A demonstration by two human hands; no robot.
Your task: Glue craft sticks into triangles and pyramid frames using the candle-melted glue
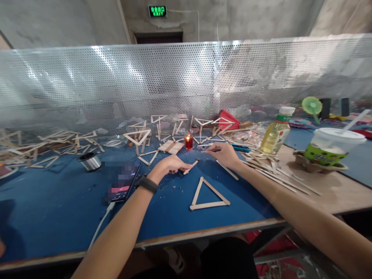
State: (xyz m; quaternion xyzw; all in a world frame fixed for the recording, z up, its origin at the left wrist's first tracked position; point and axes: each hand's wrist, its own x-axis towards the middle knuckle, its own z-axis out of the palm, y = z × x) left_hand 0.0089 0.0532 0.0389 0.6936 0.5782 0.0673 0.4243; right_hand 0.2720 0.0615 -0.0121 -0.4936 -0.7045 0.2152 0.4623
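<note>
My left hand (168, 166) grips one wooden craft stick (191, 167) low over the blue table (58, 217), with a dark watch on that wrist. My right hand (223, 154) reaches farther back and holds a thin rod-like tool (209, 149) whose tip points left toward a small lit red candle (188, 141). A finished triangle of sticks (209, 194) lies flat on the table, just in front of both hands. One loose stick (227, 170) lies beside my right wrist.
Many stick triangles (137, 137) and loose sticks crowd the back, against a perforated metal screen (186, 81). Left are a phone (122, 182) with cable and a wire spool (90, 161). Right stand an oil bottle (276, 131), a lidded cup (331, 146) and a pile of sticks (273, 168).
</note>
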